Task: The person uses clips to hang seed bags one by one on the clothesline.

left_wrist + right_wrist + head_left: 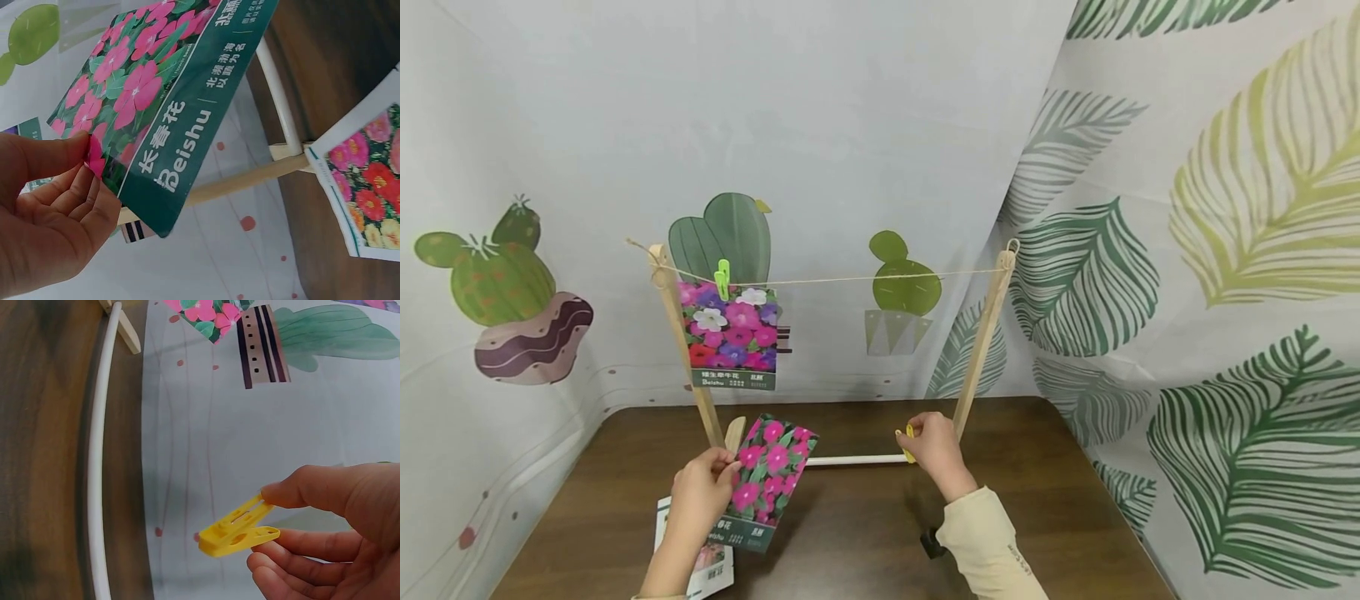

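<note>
My left hand (702,490) pinches the left edge of a flower seed packet (772,479) with pink blooms, between thumb and fingers. The packet is tilted and held above the table. In my right hand (936,450), thumb and fingertips pinch the handle ends of a yellow clothespin (234,530), near the right post. Another seed packet (733,337), with mixed purple, pink and white blooms, hangs from the string (835,280) by a green clothespin (722,279) near the left post.
Two wooden posts (983,342) hold the string, with a white rod (857,460) low between them. A white-edged seed packet (711,571) lies on the brown table (850,533) below my left forearm. A patterned cloth hangs behind.
</note>
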Action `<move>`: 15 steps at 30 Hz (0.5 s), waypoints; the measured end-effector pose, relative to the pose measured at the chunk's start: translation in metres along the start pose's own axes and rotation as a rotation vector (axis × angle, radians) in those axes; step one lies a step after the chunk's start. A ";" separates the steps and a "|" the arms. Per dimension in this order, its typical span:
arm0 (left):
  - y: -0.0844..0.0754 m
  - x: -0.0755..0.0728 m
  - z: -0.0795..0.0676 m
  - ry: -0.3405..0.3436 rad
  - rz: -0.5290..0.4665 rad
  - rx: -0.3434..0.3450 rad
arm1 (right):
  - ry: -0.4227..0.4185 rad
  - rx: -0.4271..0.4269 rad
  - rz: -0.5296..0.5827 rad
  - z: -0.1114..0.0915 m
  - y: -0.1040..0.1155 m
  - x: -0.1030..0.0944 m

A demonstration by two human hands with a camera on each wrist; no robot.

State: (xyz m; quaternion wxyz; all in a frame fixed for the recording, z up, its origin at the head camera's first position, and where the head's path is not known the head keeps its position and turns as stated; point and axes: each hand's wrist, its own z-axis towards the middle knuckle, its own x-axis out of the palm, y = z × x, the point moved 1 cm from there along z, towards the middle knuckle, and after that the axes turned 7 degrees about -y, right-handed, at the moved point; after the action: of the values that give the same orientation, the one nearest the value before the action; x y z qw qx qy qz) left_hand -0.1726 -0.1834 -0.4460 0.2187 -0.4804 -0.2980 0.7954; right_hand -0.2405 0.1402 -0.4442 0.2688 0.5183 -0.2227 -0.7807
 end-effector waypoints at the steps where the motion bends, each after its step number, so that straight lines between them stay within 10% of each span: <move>1: -0.002 0.000 0.001 -0.004 0.000 0.004 | -0.003 -0.003 -0.001 0.001 0.001 -0.001; 15: -0.020 -0.003 0.006 -0.048 -0.031 0.049 | -0.042 -0.037 0.057 0.007 0.018 -0.015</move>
State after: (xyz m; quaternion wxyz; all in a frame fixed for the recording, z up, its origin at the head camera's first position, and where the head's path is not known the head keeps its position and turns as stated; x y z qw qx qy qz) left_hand -0.1755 -0.1721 -0.4287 0.2354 -0.4510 -0.2911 0.8102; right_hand -0.2385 0.1370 -0.4202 0.2958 0.4902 -0.2283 -0.7874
